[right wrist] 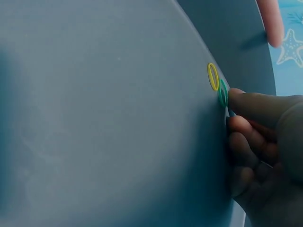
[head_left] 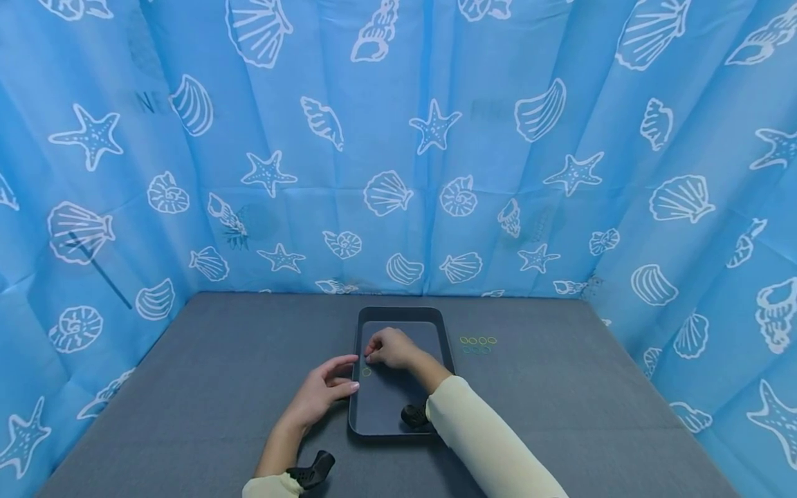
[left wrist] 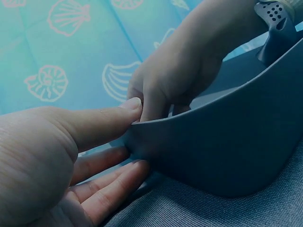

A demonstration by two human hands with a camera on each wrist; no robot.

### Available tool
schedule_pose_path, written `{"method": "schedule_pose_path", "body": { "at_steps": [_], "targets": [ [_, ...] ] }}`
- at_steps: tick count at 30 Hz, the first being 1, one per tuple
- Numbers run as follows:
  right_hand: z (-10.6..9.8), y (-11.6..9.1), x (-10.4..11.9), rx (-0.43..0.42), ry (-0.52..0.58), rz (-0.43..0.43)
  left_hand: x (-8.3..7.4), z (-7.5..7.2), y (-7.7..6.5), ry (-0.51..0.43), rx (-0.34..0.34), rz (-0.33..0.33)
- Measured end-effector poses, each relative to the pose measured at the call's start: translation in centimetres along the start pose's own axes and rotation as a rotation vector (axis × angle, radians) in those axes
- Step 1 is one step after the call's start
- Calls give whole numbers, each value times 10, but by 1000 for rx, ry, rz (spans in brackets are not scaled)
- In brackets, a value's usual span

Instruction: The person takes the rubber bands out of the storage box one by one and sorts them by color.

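Observation:
A dark grey tray (head_left: 398, 432) stands on the table. Inside it, near the left wall, a small yellow ring (right wrist: 213, 76) lies on the floor of the tray. Just beside that ring is a small green ring (right wrist: 223, 93), right at the thumb tip of my right hand (head_left: 391, 347), whose thumb and forefinger pinch at its edge low over the tray floor. My left hand (head_left: 320, 393) rests against the tray's left side from outside. Its thumb reaches the rim and the fingers (left wrist: 116, 189) lie loosely extended along the outer wall.
To the right of the tray, a row of several yellow rings (head_left: 478, 340) lies above a row of green rings (head_left: 477, 351) on the grey tablecloth (head_left: 560, 387). A blue shell-patterned curtain (head_left: 386, 138) encloses the table's back and sides.

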State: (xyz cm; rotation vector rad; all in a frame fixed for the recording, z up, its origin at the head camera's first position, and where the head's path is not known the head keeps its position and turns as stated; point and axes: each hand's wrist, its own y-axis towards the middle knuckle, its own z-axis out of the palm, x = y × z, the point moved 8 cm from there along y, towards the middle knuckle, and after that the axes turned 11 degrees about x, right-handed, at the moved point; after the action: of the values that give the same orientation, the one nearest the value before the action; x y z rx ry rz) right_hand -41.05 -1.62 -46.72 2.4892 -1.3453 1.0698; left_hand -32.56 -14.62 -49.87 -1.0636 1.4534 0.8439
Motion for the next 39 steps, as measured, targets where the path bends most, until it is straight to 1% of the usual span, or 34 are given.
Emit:
{"method": "schedule_pose_path", "body": {
  "at_steps": [7,15,17,18,22,25,27,34,39],
  "targets": [
    [3,2,0,-1,-98,56,-3,0,-2,-12,11,13],
    [4,0,5,23,-126,39,-4,1,-3,-20,16,5],
    [4,-1,5,24,-126,36,-11,3,-7,-17,11,0],
    [3,-1,4,25,-120,35,-14,3,-8,-12,9,0],
    [3,-1,3,29,-90,18,-15,4,-8,-3,3,3],
    [0,-2,2,29,-52,1,-4,2,-2,-5,4,10],
    [-3,-4,2,22,-27,-10,-3,1,-1,-13,9,12],
    [-22,-16,4,-34,5,-53,-6,2,-2,-13,13,10],
    [-38,-27,-1,-75,28,-73,-6,2,-3,3,-1,-1]
  ]
}}
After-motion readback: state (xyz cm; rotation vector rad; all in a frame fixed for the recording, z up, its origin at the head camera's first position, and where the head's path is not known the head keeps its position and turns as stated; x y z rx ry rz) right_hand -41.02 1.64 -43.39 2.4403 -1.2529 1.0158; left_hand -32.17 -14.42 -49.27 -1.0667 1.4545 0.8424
